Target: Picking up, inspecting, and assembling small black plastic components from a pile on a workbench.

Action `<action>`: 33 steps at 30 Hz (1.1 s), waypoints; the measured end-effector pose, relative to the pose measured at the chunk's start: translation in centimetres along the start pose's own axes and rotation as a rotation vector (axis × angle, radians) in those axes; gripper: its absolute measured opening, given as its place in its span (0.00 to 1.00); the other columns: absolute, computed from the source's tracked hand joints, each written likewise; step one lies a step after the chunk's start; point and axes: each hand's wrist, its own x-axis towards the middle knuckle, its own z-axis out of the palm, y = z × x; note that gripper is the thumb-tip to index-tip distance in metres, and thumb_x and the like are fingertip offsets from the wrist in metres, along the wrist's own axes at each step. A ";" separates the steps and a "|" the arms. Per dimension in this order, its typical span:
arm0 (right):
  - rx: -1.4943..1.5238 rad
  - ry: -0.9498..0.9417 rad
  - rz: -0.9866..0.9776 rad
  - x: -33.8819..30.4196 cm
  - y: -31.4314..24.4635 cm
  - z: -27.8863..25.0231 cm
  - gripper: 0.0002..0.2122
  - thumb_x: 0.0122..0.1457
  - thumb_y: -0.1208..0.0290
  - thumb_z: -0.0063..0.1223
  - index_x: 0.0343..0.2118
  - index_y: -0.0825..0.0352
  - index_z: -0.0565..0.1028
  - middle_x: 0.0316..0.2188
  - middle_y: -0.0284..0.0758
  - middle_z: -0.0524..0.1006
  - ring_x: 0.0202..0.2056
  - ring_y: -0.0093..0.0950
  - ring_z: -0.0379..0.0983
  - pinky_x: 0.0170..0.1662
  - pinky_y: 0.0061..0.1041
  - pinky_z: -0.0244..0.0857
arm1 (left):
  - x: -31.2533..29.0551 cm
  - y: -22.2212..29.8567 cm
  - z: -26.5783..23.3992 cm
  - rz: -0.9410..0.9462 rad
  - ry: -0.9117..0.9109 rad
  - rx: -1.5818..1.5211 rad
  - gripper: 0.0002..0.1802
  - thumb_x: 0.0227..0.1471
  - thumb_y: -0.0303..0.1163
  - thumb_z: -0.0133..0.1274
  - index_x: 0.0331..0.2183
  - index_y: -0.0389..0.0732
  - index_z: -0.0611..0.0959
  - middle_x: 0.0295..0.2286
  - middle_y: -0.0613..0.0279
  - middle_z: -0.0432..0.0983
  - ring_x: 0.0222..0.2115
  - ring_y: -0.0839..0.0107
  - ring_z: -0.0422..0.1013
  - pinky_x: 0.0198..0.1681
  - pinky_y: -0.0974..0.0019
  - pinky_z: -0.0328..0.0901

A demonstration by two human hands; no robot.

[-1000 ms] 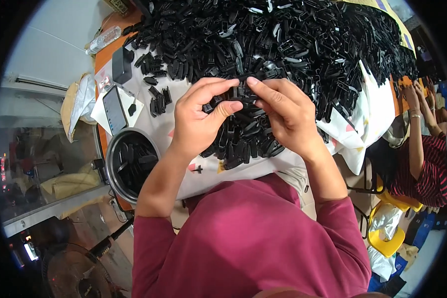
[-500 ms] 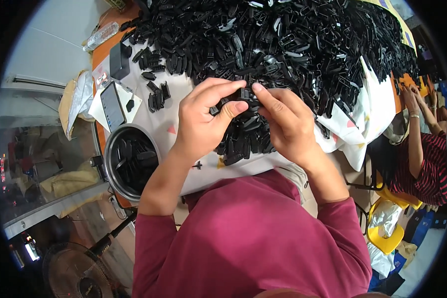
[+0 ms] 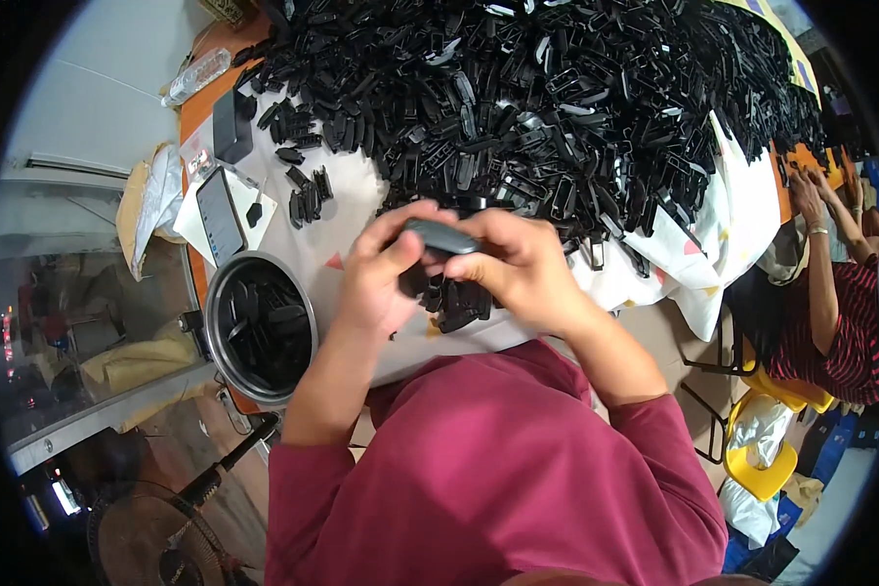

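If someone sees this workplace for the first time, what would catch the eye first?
Probably the huge heap of black parts across the far side of the table. Next, in the middle, the left hand and right hand hold one dark, elongated piece between them. At the table's left edge, a round metal bowl holds more black parts.

The held piece (image 3: 446,238) is dark grey, and the black pieces (image 3: 566,107) toward the far edge show paler glints. The desk (image 3: 196,115) is orange-brown; its cloth (image 3: 354,188) is white with pink and yellow patches. By the left edge are a silver bowl (image 3: 312,314) and a pale-screened phone (image 3: 222,217). One shirt (image 3: 518,459) is plain maroon, a co-worker's shirt (image 3: 855,337) black with red stripes.
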 end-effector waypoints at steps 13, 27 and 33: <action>-1.439 0.142 -0.099 10.0 9.1 -7.0 0.06 0.43 0.76 0.48 0.27 0.65 0.72 0.26 0.36 0.73 0.31 0.34 0.70 0.32 0.28 0.67 | 0.3 5.7 -3.5 0.512 0.428 2.172 0.14 0.38 0.31 0.58 0.33 0.42 0.80 0.35 0.56 0.70 0.38 0.60 0.65 0.42 0.62 0.60; -1.379 0.201 -0.193 5.7 7.6 -7.7 0.07 0.43 0.73 0.49 0.27 0.62 0.74 0.24 0.31 0.72 0.32 0.31 0.67 0.31 0.26 0.66 | 11.9 -0.1 -0.3 0.379 0.110 2.157 0.11 0.38 0.32 0.56 0.26 0.38 0.76 0.27 0.59 0.74 0.32 0.62 0.70 0.35 0.63 0.64; -1.263 0.183 -0.257 7.2 6.8 -4.5 0.09 0.40 0.64 0.57 0.24 0.62 0.74 0.25 0.30 0.71 0.32 0.31 0.67 0.32 0.27 0.66 | 8.9 1.0 -1.1 0.187 0.402 1.147 0.18 0.42 0.27 0.56 0.38 0.33 0.73 0.34 0.53 0.74 0.35 0.71 0.70 0.39 0.73 0.64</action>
